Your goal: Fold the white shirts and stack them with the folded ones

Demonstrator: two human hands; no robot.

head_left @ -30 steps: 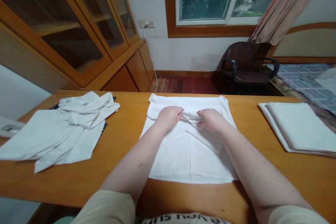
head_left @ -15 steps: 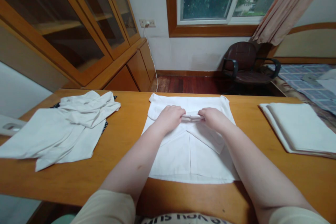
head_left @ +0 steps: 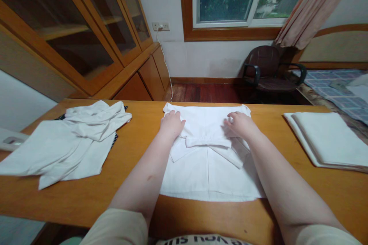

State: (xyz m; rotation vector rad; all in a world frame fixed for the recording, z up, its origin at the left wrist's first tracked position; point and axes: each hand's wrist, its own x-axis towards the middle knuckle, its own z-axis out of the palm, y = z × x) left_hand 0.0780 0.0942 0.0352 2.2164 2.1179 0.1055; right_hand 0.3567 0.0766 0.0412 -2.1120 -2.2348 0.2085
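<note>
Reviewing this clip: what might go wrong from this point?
Both the left hand and right hand press only the far end of the white shirt, so the loosely crossed sleeves may shift or crease. The shirt's near hem lies close to the table edge and might slip off.

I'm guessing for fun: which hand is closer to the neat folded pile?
Right. The right hand rests on the white shirt, to the left of the folded pile; the left hand lies farther left on that shirt.

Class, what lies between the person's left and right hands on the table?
In the head view, only the flat upper fold of the white shirt lies between the left hand and the right hand.
</note>
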